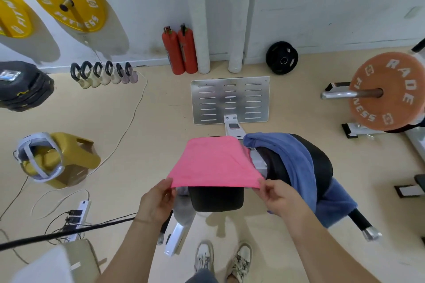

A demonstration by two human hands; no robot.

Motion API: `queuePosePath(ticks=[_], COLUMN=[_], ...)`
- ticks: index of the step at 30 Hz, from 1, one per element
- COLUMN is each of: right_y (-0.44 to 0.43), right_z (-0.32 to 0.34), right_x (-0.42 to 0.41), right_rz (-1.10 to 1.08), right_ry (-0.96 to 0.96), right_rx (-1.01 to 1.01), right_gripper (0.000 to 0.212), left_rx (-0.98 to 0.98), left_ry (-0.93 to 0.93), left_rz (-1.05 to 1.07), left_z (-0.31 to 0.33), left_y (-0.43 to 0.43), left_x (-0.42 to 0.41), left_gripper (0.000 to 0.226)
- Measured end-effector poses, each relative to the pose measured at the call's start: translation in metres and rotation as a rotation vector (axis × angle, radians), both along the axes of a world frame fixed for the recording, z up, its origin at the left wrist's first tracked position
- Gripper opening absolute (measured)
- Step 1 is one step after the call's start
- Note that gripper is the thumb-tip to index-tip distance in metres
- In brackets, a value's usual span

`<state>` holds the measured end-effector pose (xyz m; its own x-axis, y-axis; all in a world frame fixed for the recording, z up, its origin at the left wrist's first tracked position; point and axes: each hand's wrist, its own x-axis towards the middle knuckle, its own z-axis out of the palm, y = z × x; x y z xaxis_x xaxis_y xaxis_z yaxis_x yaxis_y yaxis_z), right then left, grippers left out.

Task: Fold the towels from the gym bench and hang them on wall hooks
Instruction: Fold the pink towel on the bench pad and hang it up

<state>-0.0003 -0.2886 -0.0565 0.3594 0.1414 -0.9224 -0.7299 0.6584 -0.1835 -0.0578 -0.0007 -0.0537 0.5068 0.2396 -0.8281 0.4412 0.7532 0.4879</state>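
Left hand [156,202], right hand [279,200] pinch pink towel [213,163] near corners, spread over bench [216,199].

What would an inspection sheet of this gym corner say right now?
Surface: black bench pad, partly under the pink towel.
Job's things: pink towel held stretched out; blue towel draped unfolded over the bench's right side.
Clutter: headset against a yellow stool.
Grippers: left hand and right hand each pinch a near corner of the pink towel.
Cables: power strip with plugs, black cable across the floor.
Surroundings: fire extinguishers, kettlebells, yellow plates on the wall.
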Motion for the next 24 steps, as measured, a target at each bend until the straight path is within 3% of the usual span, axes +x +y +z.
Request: queuePosePath(ticks=[4, 8, 14, 17, 21, 24], right_y=[0.015, 0.037, 0.059, 0.071, 0.096, 0.106], right_z=[0.004, 0.014, 0.038, 0.057, 0.086, 0.103], right_x=[-0.006, -0.013, -0.019, -0.008, 0.016, 0.039], right_rz=[-0.306, -0.342, -0.28, -0.119, 0.338, 0.52], right_ry=[-0.029, -0.112, -0.258, -0.393, -0.673, -0.821], right_rx=[0.02, -0.046, -0.168, -0.382, -0.739, -0.681], right_gripper=[0.042, 0.033, 0.024, 0.015, 0.011, 0.012], left_rx=[0.048, 0.026, 0.192, 0.228, 0.394, 0.677], left_ry=[0.0, -0.11, -0.124, -0.161, -0.361, -0.55], left_rz=[-0.042, -0.105, -0.253, -0.285, -0.699, -0.918], left_z=[0.008, 0.026, 0.046, 0.06, 0.088, 0.107], left_y=[0.003, 0.012, 0.035, 0.03, 0.003, -0.023], left_x=[-0.007, 0.001, 0.015, 0.033, 0.066, 0.09], left_gripper=[0.044, 0.032, 0.026, 0.025, 0.042, 0.049])
